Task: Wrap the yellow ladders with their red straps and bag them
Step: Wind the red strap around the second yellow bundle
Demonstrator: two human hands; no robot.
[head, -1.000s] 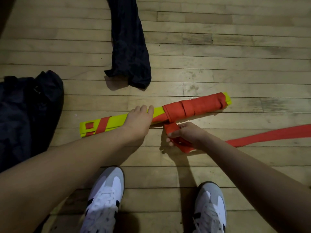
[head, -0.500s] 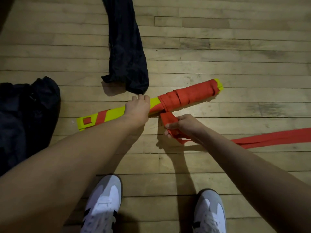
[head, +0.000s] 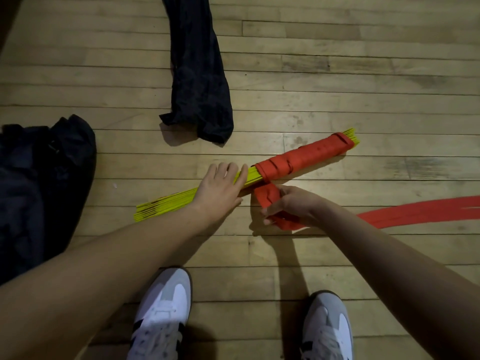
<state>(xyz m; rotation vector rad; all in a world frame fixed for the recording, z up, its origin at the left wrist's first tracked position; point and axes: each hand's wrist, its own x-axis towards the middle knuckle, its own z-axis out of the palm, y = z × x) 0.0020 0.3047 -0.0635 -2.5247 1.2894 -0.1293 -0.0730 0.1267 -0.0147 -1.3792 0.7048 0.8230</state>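
My left hand (head: 220, 188) presses flat on the yellow ladders (head: 168, 205), which lie slantwise across the floor boards (head: 337, 74), while my right hand (head: 288, 206), just beside and nearer me, grips the red strap (head: 267, 196) square to their long axis.

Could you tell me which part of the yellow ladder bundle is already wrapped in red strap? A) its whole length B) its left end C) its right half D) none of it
C: the red strap covers the right half of the yellow ladder bundle, whose left half lies bare beyond the left hand.
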